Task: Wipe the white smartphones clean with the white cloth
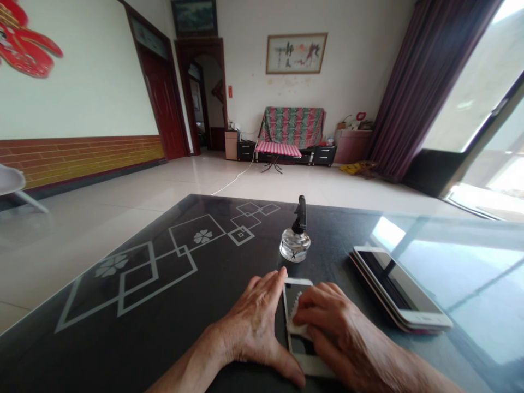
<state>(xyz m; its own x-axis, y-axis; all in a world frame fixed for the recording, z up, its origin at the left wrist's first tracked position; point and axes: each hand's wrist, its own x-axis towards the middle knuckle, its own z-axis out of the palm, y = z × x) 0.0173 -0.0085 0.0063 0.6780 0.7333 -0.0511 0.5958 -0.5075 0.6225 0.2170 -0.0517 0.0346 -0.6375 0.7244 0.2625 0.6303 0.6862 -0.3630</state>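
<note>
A white phone lies face up on the dark glass table in front of me. My left hand rests flat along its left edge, fingers stretched out, steadying it. My right hand has its fingers closed on a small white pad, pressed onto the phone's screen. A small clear glass spray bottle with a black trigger top stands just beyond the phone.
A stack of phones, white one on top, lies to the right of my hands. The table carries a white square-and-clover pattern on its left. Beyond is a tiled floor, a covered sofa and a curtain.
</note>
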